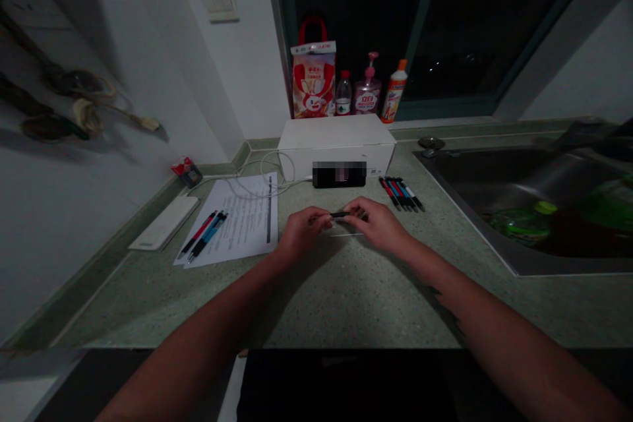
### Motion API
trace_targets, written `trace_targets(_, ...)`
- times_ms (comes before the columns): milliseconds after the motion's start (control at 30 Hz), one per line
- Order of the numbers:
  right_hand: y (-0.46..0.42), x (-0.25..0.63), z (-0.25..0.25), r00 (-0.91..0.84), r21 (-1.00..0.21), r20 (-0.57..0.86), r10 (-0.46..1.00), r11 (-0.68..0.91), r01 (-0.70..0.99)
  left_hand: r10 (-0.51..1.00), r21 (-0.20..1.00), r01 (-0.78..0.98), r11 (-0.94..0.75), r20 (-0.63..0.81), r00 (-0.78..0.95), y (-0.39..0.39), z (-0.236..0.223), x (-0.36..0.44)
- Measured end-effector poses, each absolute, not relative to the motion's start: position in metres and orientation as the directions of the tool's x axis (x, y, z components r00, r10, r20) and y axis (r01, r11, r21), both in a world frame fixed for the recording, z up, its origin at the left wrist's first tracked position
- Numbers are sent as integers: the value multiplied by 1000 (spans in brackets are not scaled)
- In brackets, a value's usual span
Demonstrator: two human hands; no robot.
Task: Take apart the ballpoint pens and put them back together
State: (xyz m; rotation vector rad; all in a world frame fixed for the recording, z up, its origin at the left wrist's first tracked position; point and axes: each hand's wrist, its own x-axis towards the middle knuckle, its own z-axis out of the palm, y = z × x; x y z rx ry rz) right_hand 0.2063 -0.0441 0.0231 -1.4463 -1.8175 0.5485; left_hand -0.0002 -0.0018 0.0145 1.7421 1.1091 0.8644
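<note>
My left hand and my right hand meet over the middle of the counter, fingers pinched. Between them they hold a short black pen part level, one end in each hand. Its ends are hidden by the fingertips. Just below, a thin white stick, perhaps a pen refill, lies on the counter. Right of my right hand, several pens in red, blue, black and white lie side by side. More pens rest on printed sheets to the left.
Behind my hands a phone leans on a white box, with a white cable running left. A long white case lies by the left wall. Bottles and a red bag stand behind. A metal sink is at right.
</note>
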Motion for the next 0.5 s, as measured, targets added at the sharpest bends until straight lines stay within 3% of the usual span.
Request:
trace_targets(167,-47,203,26,-167,-698,165,972,235,677,912,930,284,-235,110,394,-5,16,2)
trace_targets(300,-47,202,24,-116,-710,245,963,260,654,911,918,303,-256,125,393,-6,15,3)
trace_targets(500,-46,202,21,-170,-706,179,969,247,664,892,909,296,-293,148,428,-5,13,2)
